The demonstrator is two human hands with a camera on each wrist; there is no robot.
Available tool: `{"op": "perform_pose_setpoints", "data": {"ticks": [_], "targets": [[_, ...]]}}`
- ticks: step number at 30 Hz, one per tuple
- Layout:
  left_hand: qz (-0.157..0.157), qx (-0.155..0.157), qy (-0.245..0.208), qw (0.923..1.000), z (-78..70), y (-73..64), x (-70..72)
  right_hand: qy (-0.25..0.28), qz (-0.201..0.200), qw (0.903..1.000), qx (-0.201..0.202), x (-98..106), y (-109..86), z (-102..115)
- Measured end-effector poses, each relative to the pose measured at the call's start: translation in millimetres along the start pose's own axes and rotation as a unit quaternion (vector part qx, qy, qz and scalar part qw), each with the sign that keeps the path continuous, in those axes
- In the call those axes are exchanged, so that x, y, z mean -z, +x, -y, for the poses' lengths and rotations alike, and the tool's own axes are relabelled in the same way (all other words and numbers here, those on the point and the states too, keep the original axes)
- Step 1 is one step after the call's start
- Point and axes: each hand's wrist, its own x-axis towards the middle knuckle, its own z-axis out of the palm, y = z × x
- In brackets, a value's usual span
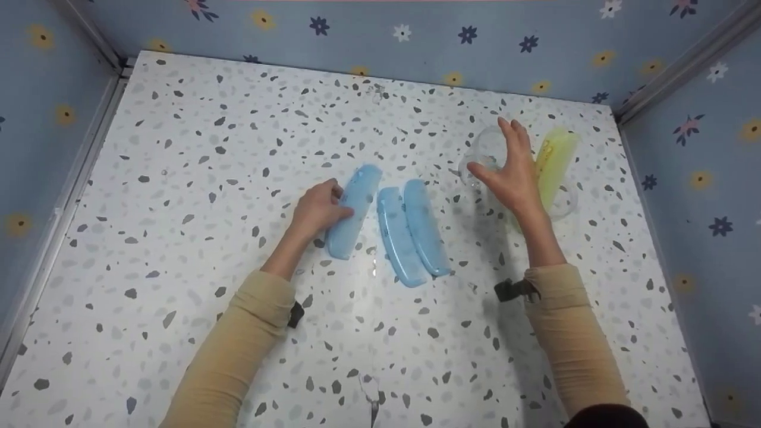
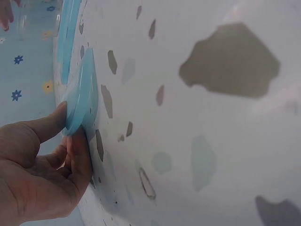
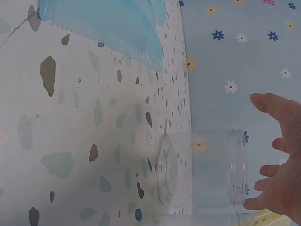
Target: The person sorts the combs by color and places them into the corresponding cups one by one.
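My left hand (image 1: 333, 207) pinches the near end of a light blue comb (image 1: 355, 209) that lies on the speckled table (image 1: 208, 178). In the left wrist view the thumb lies on top of this blue comb (image 2: 82, 96) with the fingers (image 2: 77, 155) under its edge. Two more blue combs (image 1: 410, 233) lie side by side just to its right. My right hand (image 1: 504, 163) is spread open over a clear jar (image 1: 484, 156), its fingers (image 3: 277, 179) at the rim of that jar (image 3: 202, 169). A yellow comb (image 1: 556, 161) leans in a second clear jar (image 1: 563, 202) beyond the hand.
Blue flowered walls (image 1: 475, 35) close the table in at the back and both sides. The left half and the near part of the tabletop carry nothing but my sleeves (image 1: 238, 351).
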Motion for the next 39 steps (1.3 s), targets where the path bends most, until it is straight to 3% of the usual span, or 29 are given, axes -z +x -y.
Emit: {"op": "perform_pose_setpoints", "data": {"ticks": [7, 21, 33, 39], "targets": [[0.002, -0.001, -0.003, 1.0000, -1.2, -0.2, -2.6, -0.049, -0.005, 0.9987, -0.013, -6.8, 4.6, -2.9], [-0.004, -0.010, 0.000, 0.9999, -1.0, -0.1, -3.9, -0.060, -0.009, 0.9976, -0.034, -11.3, 7.2, -7.2], [0.006, 0.013, -0.077, 0.9969, -0.7, -2.4, 10.7, -0.057, -0.013, 0.9979, -0.029, -13.7, 5.8, -7.6], [-0.013, 0.004, -0.099, 0.9950, -7.4, -3.8, 18.6, -0.039, -0.015, 0.9991, -0.008, -15.9, 4.1, -6.9]]}}
